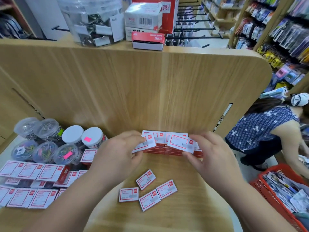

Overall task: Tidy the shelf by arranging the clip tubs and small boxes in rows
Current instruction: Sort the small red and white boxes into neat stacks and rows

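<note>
My left hand (120, 153) pinches one small box (148, 142) & my right hand (212, 154) a 2nd box (179, 142), both over the back row (160, 136) so I can stack them neat; 4 loose boxes (145, 179) lie nearer

The wooden shelf (167, 218) bore clip tubs (45, 152) at the back left, flat boxes (48, 172) before them, a stack of boxes (165, 150) against the back board (133, 89), and four loose boxes (145, 179).

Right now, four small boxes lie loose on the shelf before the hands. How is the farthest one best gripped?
Probably from above, pinching the farthest loose box across its two long edges. It lies flat, label up, clear of the other three, so both edges look free.
</note>
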A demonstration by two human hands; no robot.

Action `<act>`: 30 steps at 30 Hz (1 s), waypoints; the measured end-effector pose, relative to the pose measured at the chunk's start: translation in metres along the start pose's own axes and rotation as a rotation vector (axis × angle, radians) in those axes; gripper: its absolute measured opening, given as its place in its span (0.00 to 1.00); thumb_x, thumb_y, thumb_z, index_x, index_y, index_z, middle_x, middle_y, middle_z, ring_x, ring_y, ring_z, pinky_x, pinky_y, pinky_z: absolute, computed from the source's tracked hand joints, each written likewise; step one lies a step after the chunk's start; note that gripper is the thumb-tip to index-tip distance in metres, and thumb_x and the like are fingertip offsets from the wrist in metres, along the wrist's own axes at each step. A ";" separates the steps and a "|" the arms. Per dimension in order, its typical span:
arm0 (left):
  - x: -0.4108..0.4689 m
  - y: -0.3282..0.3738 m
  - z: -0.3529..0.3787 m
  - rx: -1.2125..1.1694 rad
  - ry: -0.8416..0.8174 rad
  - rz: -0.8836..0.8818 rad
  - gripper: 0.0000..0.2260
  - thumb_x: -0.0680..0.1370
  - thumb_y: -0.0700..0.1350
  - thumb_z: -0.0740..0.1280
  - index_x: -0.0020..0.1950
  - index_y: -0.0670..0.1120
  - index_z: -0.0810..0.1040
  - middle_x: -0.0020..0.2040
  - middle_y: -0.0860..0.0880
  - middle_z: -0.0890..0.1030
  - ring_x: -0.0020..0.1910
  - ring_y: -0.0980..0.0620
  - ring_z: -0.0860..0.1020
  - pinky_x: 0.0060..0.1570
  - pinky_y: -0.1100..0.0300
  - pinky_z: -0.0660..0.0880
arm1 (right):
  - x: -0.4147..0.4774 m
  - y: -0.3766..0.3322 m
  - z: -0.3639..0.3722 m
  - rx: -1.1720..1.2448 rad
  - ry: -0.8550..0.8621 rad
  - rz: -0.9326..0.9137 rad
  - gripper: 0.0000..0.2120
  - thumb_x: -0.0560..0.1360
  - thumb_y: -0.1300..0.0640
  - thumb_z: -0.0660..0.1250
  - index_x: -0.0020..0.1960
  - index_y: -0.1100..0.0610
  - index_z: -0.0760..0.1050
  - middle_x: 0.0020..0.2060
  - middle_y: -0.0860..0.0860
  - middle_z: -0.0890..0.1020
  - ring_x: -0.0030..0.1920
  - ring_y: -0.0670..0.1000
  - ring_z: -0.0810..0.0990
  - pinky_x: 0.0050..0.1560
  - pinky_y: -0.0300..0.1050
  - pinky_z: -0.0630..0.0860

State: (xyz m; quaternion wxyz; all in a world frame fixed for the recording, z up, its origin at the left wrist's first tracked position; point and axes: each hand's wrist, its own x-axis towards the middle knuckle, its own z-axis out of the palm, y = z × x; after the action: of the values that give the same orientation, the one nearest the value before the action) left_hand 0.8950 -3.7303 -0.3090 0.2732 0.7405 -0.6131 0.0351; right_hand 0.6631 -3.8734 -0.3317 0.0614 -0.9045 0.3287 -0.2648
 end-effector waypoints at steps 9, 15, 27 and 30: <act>0.025 -0.004 0.023 0.055 -0.105 0.118 0.15 0.73 0.51 0.59 0.50 0.52 0.84 0.57 0.51 0.82 0.41 0.48 0.84 0.32 0.54 0.80 | 0.017 0.004 0.012 -0.028 0.003 -0.038 0.13 0.70 0.48 0.70 0.51 0.53 0.81 0.46 0.49 0.83 0.43 0.57 0.80 0.41 0.53 0.78; 0.021 -0.013 0.033 -0.022 -0.035 0.119 0.09 0.76 0.50 0.64 0.52 0.51 0.81 0.56 0.51 0.74 0.36 0.47 0.80 0.29 0.51 0.77 | 0.011 0.000 0.018 -0.028 0.063 -0.017 0.12 0.69 0.53 0.77 0.50 0.53 0.81 0.41 0.49 0.84 0.38 0.56 0.82 0.37 0.50 0.78; 0.016 -0.007 0.041 -0.067 0.043 -0.221 0.20 0.66 0.52 0.78 0.45 0.54 0.67 0.36 0.54 0.79 0.36 0.53 0.80 0.35 0.50 0.78 | 0.012 -0.002 0.021 -0.021 0.081 0.004 0.12 0.69 0.53 0.76 0.51 0.52 0.80 0.35 0.49 0.80 0.35 0.56 0.79 0.34 0.50 0.76; 0.019 -0.006 0.041 -0.007 0.043 -0.159 0.18 0.68 0.51 0.77 0.45 0.51 0.68 0.35 0.52 0.79 0.34 0.49 0.79 0.32 0.51 0.77 | 0.012 -0.002 0.022 -0.012 0.088 0.010 0.12 0.69 0.54 0.77 0.51 0.52 0.80 0.35 0.49 0.80 0.35 0.57 0.79 0.33 0.50 0.77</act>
State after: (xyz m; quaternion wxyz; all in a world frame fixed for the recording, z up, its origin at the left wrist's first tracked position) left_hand 0.8938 -3.7645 -0.3385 0.2905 0.7849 -0.5466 0.0270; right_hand 0.6835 -3.8809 -0.3445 0.0425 -0.8906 0.3372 -0.3022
